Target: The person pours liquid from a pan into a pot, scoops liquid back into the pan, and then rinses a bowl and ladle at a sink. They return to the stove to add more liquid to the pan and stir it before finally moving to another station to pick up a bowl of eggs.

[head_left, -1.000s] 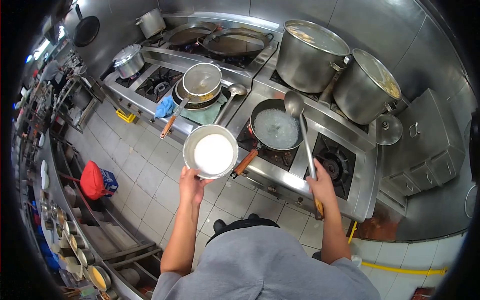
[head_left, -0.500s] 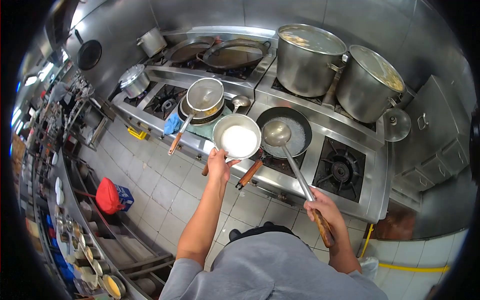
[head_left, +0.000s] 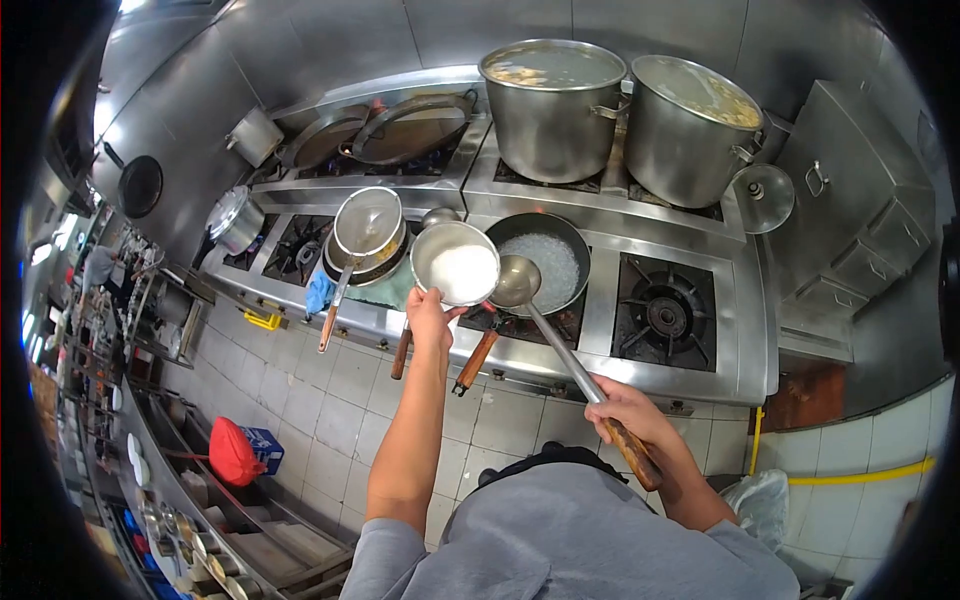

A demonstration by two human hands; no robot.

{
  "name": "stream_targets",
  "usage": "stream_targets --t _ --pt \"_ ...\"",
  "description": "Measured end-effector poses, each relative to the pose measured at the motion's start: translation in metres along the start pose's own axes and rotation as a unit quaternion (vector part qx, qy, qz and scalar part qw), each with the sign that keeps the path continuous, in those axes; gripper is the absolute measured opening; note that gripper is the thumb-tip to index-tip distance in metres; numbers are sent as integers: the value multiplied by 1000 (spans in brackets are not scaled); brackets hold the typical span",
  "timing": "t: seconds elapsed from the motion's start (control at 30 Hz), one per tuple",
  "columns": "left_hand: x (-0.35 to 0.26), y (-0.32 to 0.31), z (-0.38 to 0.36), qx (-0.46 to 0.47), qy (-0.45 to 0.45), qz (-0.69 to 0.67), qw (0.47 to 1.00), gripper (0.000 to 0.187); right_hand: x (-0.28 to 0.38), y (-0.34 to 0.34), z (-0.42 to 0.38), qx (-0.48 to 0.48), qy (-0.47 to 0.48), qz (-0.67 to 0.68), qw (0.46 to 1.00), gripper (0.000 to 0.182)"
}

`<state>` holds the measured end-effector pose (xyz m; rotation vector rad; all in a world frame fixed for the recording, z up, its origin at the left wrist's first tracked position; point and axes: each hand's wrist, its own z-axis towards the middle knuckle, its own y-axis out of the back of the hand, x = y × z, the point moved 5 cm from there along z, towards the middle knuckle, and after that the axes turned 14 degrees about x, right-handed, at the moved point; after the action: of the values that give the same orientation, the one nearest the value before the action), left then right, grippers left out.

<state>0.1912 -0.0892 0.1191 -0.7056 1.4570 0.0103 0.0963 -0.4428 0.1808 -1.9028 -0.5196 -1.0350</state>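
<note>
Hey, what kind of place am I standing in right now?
Most likely a restaurant's commercial kitchen: two very large stockpots stand on a multi-burner steel range, and stainless-steel panels cover the wall behind.

A single wide view comes from a camera on the person's head, looking forward and steeply down past a grey shirt (head_left: 570, 535) at the bottom edge. The shirt is nearest the lens; the left hand (head_left: 430, 320) and right hand (head_left: 630, 410) reach away from it toward mid-frame. Beyond them, a stove (head_left: 600, 310) crosses the view, its black pan (head_left: 570, 235) just above centre and seen from above. The steel wall (head_left: 330, 50) lies farthest ahead, at the top. The lens curves straight edges (black fills the rounded corners) and takes in tiled floor (head_left: 325, 420) at lower left and a steel cabinet (head_left: 835, 200) at right.
</note>
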Motion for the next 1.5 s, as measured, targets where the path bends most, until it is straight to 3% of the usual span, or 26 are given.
stream_targets --t 0.73,0.8,0.87,1.0,1.03,1.1,1.13,1.2,1.27,1.3,1.33,1.37,1.4,1.47,1.5 --pt "-2 -13 0 -8 -8 9 1000 10 -5 14 2 29 14 9 999 64" --pt "1 -10 0 -8 7 -10 1000 14 -7 17 2 29 14 22 999 64" --pt "-7 -17 -10 -17 29 -48 998 18 -9 24 2 29 45 118 992 65" --pt "6 -7 -16 -8 71 -165 984 33 -13 55 16 6 31 93 995 65" --pt "6 -3 -21 -13 68 -170 983 33 -12 66 20 -37 6 -66 997 66" --pt "5 5 -33 -30 77 -186 979 37 -14 95 28 -148 -48 -339 928 70" --pt "5 15 -39 -28 66 -189 979 39 -25 112 30 -143 -54 -345 926 70" --pt "-6 29 -60 -49 47 -172 983 39 -20 133 27 -199 -17 -667 718 75" --pt "-20 45 -84 -54 26 -132 989 39 -3 118 21 -179 -39 -693 697 77" --pt "-28 50 -97 -68 18 -130 989 39 3 105 18 -149 -95 -548 818 75" --pt "-28 60 -108 -79 14 -136 987 39 1 98 18 -113 -152 -380 905 73" --pt "-28 73 -119 -105 9 -134 985 39 4 94 24 -60 -127 -272 952 72" --pt "-29 86 -131 -130 5 -132 983 40 9 98 33 -53 -133 -277 950 72" --pt "-31 108 -160 -147 -7 -138 979 40 4 109 56 -21 -112 -49 992 66" --pt "-32 116 -175 -155 -18 -139 978 41 -13 130 72 -44 -88 -89 991 72"
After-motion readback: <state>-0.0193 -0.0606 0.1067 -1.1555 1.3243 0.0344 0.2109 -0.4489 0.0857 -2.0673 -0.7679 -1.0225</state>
